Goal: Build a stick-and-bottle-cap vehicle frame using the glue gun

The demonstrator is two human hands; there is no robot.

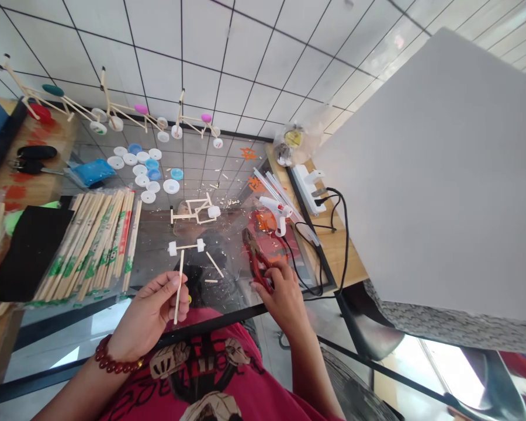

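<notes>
Stick held, pliers gripped at the glass table (228, 292).
Stick (179, 292) is pinched upright in the left hand (151, 313), at 6 o'clock of the capped axle (186, 247). Pliers (256, 257), at 3 o'clock of the stick, are clasped by the right hand (283, 292). Judged: alignment of stick and pliers is needed first.

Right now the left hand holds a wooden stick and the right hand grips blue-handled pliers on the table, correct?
No: the head view shows the pliers under the right hand have red handles, not blue. The left hand does hold the wooden stick.
</notes>
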